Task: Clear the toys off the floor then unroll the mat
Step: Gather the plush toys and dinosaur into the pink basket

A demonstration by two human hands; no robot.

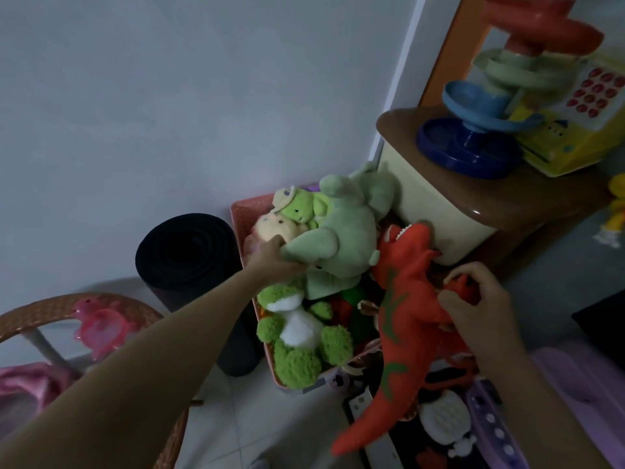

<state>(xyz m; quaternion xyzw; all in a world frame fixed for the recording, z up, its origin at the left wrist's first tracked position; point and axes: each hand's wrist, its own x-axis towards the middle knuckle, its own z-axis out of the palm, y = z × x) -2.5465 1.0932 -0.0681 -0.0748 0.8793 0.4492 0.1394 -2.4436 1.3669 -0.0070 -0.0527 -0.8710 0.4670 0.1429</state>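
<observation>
A pink toy basket (240,211) stands against the wall, packed with plush toys. My left hand (270,260) grips a limb of a large pale green plush (345,228) lying on top of the pile. My right hand (480,299) holds a leg of an orange dinosaur (402,299), whose tail hangs down over the basket's near corner. A bright green and white fuzzy plush (301,336) fills the basket's front. The dark rolled mat (189,262) stands upright between the basket and the wall at left.
A cream cabinet with a brown top (439,204) stands right of the basket, carrying a blue ball-run toy (473,130) and a yellow toy register (575,130). A wicker chair (67,309) with a pink toy is at left. More toys lie in a dark bin (439,418) below.
</observation>
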